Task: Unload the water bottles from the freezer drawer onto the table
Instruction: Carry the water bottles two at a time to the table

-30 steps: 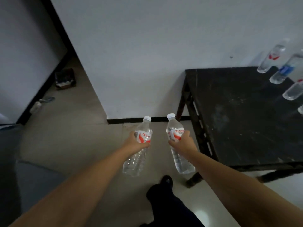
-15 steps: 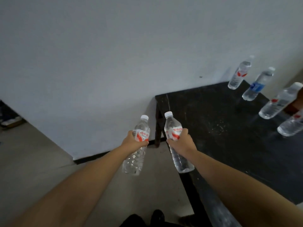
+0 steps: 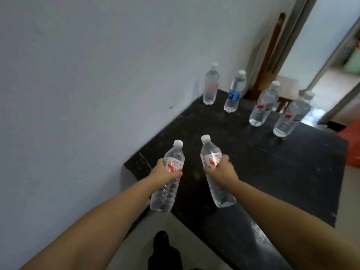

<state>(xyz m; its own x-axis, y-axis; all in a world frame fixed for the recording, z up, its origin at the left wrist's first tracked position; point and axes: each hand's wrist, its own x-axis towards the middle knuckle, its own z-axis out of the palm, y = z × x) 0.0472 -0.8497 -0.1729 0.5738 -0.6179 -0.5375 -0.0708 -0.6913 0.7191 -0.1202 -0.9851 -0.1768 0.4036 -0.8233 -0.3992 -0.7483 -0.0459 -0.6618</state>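
Note:
My left hand [image 3: 162,173] grips a clear water bottle [image 3: 165,191] with a red and white label around its middle, held over the near left corner of the black table [image 3: 272,168]. My right hand [image 3: 222,171] grips a second red-labelled bottle [image 3: 211,154], tilted and held above the tabletop. Several bottles stand upright at the table's far side: a red-labelled bottle [image 3: 210,84] by the wall, a blue-labelled bottle [image 3: 235,92], and two red-labelled bottles [image 3: 264,105] [image 3: 292,115] to the right. The freezer drawer is out of sight.
A white wall [image 3: 87,75] runs along the table's left edge. A doorway [image 3: 335,55] and a wooden strip [image 3: 270,51] lie behind the table at the right. Something red [image 3: 353,145] sits beyond the table's right end. My dark shoe [image 3: 161,244] is on the pale floor below.
The view has swung right and closer to the table. Both hands with their bottles now hang over the tabletop instead of the floor beside it. The standing bottles appear nearer.

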